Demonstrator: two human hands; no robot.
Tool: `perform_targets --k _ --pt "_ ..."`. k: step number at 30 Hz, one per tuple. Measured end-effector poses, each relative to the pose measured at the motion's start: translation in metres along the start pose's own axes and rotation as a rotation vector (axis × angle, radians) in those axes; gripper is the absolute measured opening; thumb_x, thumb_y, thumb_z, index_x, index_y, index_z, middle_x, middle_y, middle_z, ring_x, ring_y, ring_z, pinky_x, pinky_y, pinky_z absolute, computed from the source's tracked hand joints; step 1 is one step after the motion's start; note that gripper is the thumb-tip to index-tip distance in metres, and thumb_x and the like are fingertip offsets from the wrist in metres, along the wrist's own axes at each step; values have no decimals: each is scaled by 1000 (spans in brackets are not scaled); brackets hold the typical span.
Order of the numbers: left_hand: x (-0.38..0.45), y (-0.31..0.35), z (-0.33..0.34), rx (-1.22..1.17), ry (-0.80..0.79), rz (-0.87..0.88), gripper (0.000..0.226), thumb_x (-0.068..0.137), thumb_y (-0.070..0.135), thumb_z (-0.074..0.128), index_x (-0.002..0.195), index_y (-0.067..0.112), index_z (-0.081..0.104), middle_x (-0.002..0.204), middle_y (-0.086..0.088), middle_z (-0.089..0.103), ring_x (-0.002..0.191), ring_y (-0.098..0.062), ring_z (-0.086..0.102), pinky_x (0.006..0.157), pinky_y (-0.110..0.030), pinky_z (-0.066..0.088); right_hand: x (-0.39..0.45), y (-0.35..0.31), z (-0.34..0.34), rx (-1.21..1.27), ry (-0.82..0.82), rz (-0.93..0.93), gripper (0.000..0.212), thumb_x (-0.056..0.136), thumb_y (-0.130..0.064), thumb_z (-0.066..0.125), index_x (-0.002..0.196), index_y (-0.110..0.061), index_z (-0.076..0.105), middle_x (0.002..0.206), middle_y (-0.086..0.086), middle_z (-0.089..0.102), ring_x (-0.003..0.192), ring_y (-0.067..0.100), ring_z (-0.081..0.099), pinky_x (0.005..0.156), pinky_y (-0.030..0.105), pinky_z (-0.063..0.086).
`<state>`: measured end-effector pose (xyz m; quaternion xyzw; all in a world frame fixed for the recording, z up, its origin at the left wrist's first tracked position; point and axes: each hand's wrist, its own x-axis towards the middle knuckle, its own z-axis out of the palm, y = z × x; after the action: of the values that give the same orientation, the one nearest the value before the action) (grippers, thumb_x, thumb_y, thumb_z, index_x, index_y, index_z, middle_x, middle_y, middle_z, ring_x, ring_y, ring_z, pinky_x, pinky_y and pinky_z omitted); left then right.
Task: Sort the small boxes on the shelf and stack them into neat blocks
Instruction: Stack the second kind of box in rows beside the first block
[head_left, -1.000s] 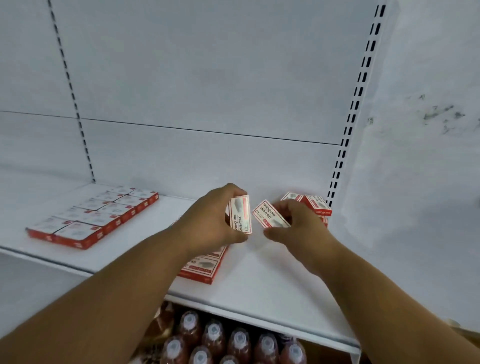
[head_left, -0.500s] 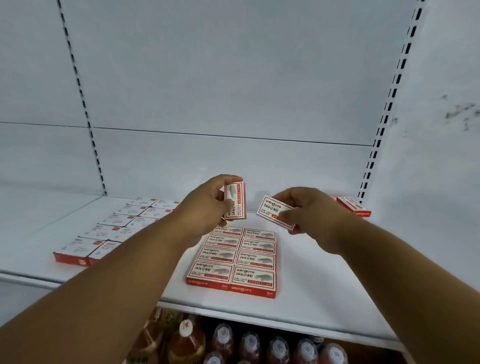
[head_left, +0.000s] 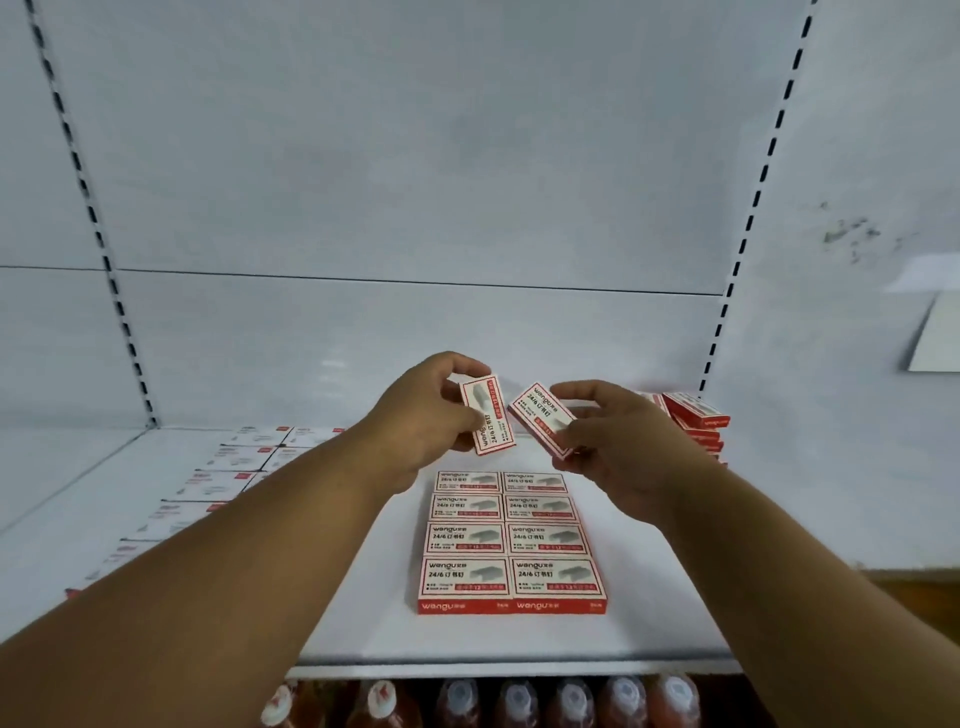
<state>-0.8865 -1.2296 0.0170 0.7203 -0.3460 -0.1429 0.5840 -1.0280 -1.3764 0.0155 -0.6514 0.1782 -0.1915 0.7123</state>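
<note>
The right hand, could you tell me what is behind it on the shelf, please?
Behind the right hand a loose pile of red-and-white boxes sits near the shelf corner. The hand covers the pile's left part, so its count cannot be told.

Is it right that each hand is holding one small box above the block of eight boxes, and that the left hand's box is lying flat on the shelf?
Not quite. In the head view the left hand grips its box in the air, upright, off the shelf. The rest holds: the right hand holds one box, both above the block of eight.
</note>
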Motion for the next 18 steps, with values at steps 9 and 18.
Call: perform_targets --k 9,18 --pt "26 -11 3 106 111 -65 19 92 9 58 98 27 60 99 3 68 88 -16 67 74 -34 58 29 2 -12 -209 54 -28 43 82 15 60 116 -11 62 103 14 68 88 29 67 71 37 60" --pt "36 -31 12 675 -44 -25 26 89 4 52 91 26 66 102 4 65 96 -17 60 77 -25 45 64 22 -7 -919 65 17 11 88 -9 63 90 -20 66 93 2 72 78 16 68 63 28 60"
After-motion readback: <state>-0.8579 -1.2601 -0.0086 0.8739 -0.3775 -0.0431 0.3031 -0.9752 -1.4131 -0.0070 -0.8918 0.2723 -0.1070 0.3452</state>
